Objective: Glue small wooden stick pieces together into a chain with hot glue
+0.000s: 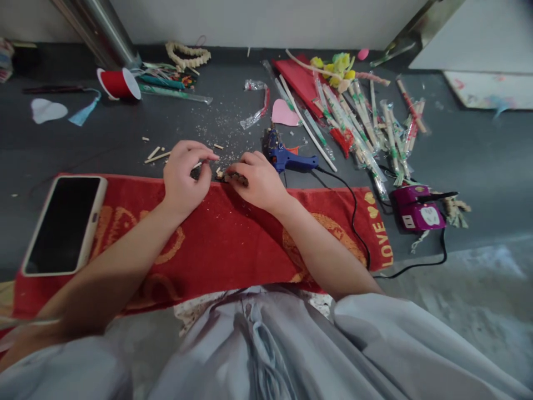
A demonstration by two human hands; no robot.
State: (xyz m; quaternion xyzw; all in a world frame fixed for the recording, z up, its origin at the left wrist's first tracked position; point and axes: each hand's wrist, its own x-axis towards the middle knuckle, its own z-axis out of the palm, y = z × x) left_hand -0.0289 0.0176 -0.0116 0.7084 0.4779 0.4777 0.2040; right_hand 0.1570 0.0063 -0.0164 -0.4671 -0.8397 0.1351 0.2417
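My left hand (183, 175) rests at the far edge of a red towel (225, 239), its fingers curled in a pinch around a short pale stick piece that is mostly hidden. My right hand (258, 180) lies beside it with fingers closed over a small brown wooden piece (235, 178). The two hands almost touch above the towel's edge. Short cut stick bits (156, 155) and crumbs lie on the dark surface just beyond the hands.
A blue glue gun (287, 158) with a black cord lies right of my right hand. A phone (64, 222) sits on the towel at left. Wrapped chopsticks (366, 128), a pink paper heart (283, 114), a red cup (119, 83) and a purple device (416, 208) lie around.
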